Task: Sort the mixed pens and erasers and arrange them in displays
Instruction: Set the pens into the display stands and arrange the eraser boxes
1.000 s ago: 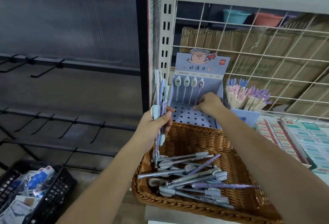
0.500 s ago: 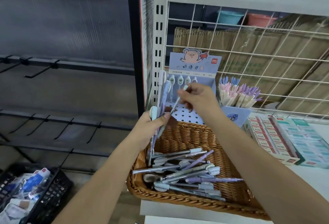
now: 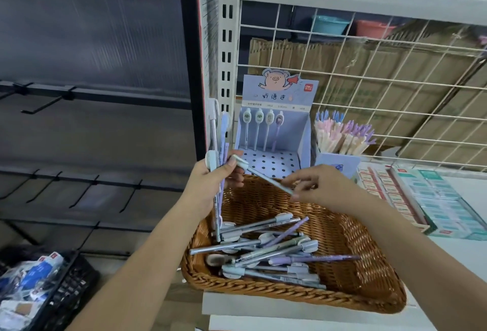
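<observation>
The single pale blue-white pen (image 3: 263,176) has a slim straight barrel and a flat, rounded white cap. It lies tilted above the back rim of the brown woven wicker basket (image 3: 342,241), cap end raised to the left and barrel end lower to the right.

The right hand (image 3: 324,188) pinches the barrel end between thumb and fingertips. The cap end meets the left hand (image 3: 213,180) at the thumb. The left hand's fingers are curled round an upright bundle of pens (image 3: 217,143), white and lilac with the same rounded caps, held over the basket's back left corner.

Inside the basket, loose pens (image 3: 263,249) lie crossed in a heap toward the front; they are grey-blue and lilac.

Directly behind the basket stands a pale blue cardboard display box (image 3: 279,93) with a cartoon pig on its header. Its floor is a white panel of dark holes. Four capped pens show upright against its back panel.

Behind the basket to the right, a holder of pink and purple pastel pens (image 3: 342,135) stands. To the right of the basket lie rows of small boxed erasers (image 3: 427,199) in open cartons.

Below and left of the basket sits a black plastic crate (image 3: 68,286) holding packets.
</observation>
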